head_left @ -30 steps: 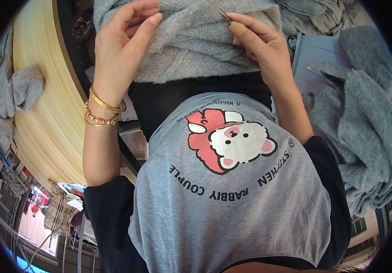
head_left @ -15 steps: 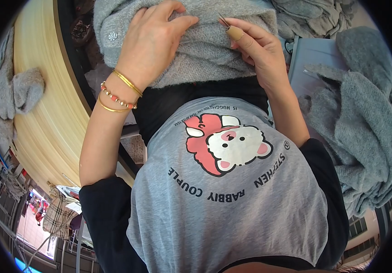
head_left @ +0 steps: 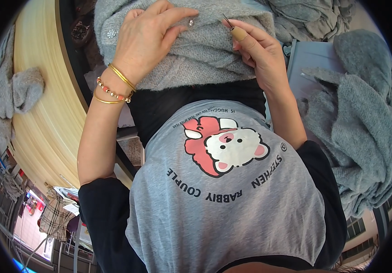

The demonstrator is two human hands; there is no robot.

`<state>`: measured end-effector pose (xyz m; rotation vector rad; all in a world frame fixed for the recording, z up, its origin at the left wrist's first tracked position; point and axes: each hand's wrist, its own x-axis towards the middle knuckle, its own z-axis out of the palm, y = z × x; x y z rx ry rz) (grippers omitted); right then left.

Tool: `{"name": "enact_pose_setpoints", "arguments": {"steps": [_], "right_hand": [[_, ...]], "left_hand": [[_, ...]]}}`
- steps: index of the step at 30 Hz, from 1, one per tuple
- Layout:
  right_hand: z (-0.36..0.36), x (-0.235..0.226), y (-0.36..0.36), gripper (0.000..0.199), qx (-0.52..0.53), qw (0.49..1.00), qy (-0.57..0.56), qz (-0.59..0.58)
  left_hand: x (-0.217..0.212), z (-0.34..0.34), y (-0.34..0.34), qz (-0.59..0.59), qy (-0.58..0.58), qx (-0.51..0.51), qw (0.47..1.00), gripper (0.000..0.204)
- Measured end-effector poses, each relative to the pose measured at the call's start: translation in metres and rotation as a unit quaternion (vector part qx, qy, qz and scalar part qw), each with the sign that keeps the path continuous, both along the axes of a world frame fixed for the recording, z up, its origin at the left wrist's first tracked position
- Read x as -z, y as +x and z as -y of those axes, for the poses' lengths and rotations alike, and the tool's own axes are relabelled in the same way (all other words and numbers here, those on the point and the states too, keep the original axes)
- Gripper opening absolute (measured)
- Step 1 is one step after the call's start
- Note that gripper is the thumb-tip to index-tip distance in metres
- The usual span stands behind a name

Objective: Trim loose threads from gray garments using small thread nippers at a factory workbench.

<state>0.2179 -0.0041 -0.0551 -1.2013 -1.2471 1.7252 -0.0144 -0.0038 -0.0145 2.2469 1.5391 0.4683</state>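
A fuzzy grey knit garment lies bunched across my lap. My left hand rests on it, thumb and forefinger apart beside a small shiny button. The other fingers curl out of sight against the knit. Another round sparkly button sits on the garment left of that hand. My right hand, with a tan cover on the thumb, pinches a thin dark two-pointed tool that looks like tweezers. Its points are up, just above the knit and right of the shiny button.
At left stands a pale wooden board or tabletop with a grey knit piece over its edge. More grey knits are heaped at right, over a light blue-grey bin, and another pile lies at the far right.
My left thumb and forefinger have spread apart, and the shiny button between them now shows. My right hand has shifted slightly, still holding the two-pointed tool.
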Motion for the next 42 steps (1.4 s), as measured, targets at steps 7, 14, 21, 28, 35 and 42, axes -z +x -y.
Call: {"name": "enact_pose_setpoints", "arguments": {"steps": [7, 14, 21, 28, 35, 42], "right_hand": [[-0.003, -0.013, 0.003, 0.033, 0.016, 0.999, 0.011, -0.027], [-0.011, -0.016, -0.002, 0.03, 0.035, 0.986, 0.156, 0.05], [-0.015, -0.011, -0.005, 0.031, 0.0, 0.985, 0.17, 0.034], [-0.014, 0.005, -0.009, 0.03, 0.011, 0.992, 0.122, -0.005], [-0.013, -0.002, -0.014, 0.02, 0.038, 0.999, -0.024, -0.025], [-0.014, 0.004, -0.012, 0.02, 0.053, 0.998, -0.021, -0.035]], "left_hand": [[-0.026, -0.006, 0.0, 0.248, -0.161, 0.012, 0.955, 0.024], [-0.027, -0.007, -0.004, 0.296, -0.233, -0.04, 0.925, 0.017], [0.0, -0.005, -0.016, 0.282, -0.253, -0.016, 0.925, 0.022], [0.031, 0.004, -0.002, 0.143, -0.102, 0.023, 0.984, 0.024], [0.054, -0.005, 0.009, 0.254, 0.062, 0.118, 0.958, 0.028], [0.017, 0.011, 0.006, 0.119, -0.036, 0.07, 0.99, 0.032]]}}
